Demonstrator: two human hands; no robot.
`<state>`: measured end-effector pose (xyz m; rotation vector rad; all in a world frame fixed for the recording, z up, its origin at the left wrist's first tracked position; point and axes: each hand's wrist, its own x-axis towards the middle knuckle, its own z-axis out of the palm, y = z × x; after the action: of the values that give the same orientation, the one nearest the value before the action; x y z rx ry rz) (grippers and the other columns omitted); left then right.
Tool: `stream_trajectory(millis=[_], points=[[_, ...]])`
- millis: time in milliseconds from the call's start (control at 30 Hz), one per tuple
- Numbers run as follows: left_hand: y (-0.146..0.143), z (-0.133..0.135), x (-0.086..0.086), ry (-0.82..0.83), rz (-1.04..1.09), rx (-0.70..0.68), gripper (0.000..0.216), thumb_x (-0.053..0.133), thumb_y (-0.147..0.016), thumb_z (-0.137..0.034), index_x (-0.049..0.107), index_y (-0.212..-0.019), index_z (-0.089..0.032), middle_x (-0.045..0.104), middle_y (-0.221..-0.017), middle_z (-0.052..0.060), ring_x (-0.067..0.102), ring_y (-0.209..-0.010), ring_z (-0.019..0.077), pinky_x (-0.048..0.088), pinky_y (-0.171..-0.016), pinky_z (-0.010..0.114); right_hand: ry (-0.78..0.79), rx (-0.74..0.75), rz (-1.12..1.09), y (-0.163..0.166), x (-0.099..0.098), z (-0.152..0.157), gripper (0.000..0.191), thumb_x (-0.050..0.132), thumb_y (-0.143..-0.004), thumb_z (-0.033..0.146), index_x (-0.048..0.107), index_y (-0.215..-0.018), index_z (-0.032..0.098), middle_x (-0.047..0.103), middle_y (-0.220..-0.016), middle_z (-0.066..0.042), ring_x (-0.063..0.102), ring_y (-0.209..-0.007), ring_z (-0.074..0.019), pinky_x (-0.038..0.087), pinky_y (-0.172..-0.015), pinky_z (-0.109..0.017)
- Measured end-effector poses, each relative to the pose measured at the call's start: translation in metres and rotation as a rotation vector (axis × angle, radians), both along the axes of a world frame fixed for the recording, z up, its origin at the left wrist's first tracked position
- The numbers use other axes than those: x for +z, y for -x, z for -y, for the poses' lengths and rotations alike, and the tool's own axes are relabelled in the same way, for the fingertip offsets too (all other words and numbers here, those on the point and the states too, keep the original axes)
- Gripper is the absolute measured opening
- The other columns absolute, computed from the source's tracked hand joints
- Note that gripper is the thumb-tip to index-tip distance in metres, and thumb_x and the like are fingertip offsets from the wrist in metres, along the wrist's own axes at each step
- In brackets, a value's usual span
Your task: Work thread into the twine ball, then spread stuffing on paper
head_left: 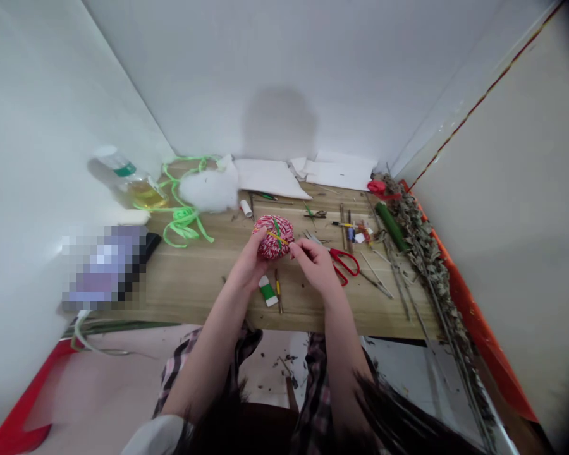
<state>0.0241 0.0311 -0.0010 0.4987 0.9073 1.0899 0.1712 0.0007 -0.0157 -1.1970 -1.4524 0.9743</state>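
A ball of red-and-white twisted yarn (267, 222) sits in my left hand (250, 259), whose fingers curl round its left and lower side. A green strand and a yellow strip cross on the ball's face. At its right edge, my right hand (312, 258) is closed in a pinch, with the fingertips close to the yellow strip's end; what they hold is too small to make out. Red-handled scissors (345, 262) lie just right of my right hand, their blades partly behind it. Below the ball are a green thread card (267, 291) and a yellow-handled tool (278, 291).
White stuffing (209, 191), green cord (184, 218) and white sheets (270, 177) lie along the back. A bottle (145, 193) and a blurred device (107, 265) are at left. At right are small tools, a green roll (391, 226) and dried stems (429, 272).
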Motion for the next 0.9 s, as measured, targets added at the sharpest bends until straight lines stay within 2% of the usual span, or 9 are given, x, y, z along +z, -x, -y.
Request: stream_trajectory(millis=[267,400,567,733,833,900], points=[[0.002,0.000,0.005,0.018,0.040,0.025,0.033,0.057,-0.089,-0.041,0.066,-0.111,-0.018,0.074,-0.109,0.010,0.069,-0.105,0.0254,0.060,-0.087,0.038,0.002,-0.032,-0.007,-0.002,0.000,0.000,0.036,0.053,-0.093,0.045,0.049,-0.066,0.022,0.045,-0.063,0.003,0.042,-0.063,-0.0143,0.035,-0.061,-0.027],[0.007,-0.002,0.005,0.074,0.099,-0.035,0.039,0.050,-0.092,-0.046,0.066,-0.113,-0.018,0.075,-0.104,0.010,0.071,-0.096,0.0235,0.061,-0.078,0.035,0.005,-0.034,-0.009,-0.002,-0.001,0.000,0.035,0.053,-0.092,0.042,0.046,-0.065,0.022,0.042,-0.062,0.003,0.040,-0.062,-0.0137,0.032,-0.059,-0.027],[0.007,-0.003,0.003,0.080,0.133,-0.073,0.037,0.045,-0.095,-0.041,0.065,-0.113,-0.016,0.074,-0.104,0.010,0.071,-0.092,0.0211,0.060,-0.079,0.035,0.008,-0.019,0.010,-0.001,-0.004,-0.002,0.035,0.051,-0.093,0.044,0.046,-0.066,0.022,0.044,-0.064,0.003,0.042,-0.065,-0.0140,0.034,-0.061,-0.027],[0.005,-0.003,-0.002,0.025,0.072,-0.034,0.030,0.056,-0.090,-0.035,0.063,-0.116,-0.020,0.072,-0.114,0.008,0.069,-0.093,0.0210,0.059,-0.082,0.039,0.004,-0.019,-0.022,-0.001,-0.002,-0.001,0.037,0.052,-0.093,0.049,0.046,-0.067,0.022,0.045,-0.066,0.002,0.042,-0.066,-0.0138,0.036,-0.063,-0.026],[0.003,-0.002,-0.009,-0.053,-0.023,-0.051,0.037,0.062,-0.085,-0.046,0.067,-0.108,-0.017,0.072,-0.109,0.009,0.067,-0.098,0.0234,0.057,-0.086,0.038,0.036,-0.003,-0.056,-0.002,0.000,0.000,0.040,0.053,-0.092,0.053,0.047,-0.067,0.022,0.043,-0.064,0.003,0.040,-0.061,-0.0129,0.034,-0.058,-0.026],[0.002,-0.002,-0.015,-0.153,-0.160,-0.027,0.044,0.070,-0.078,-0.050,0.068,-0.102,-0.014,0.073,-0.103,0.009,0.066,-0.098,0.0229,0.054,-0.086,0.033,0.062,0.015,-0.076,-0.002,0.001,0.000,0.041,0.054,-0.091,0.056,0.048,-0.068,0.022,0.043,-0.063,0.003,0.040,-0.060,-0.0126,0.033,-0.055,-0.026]])
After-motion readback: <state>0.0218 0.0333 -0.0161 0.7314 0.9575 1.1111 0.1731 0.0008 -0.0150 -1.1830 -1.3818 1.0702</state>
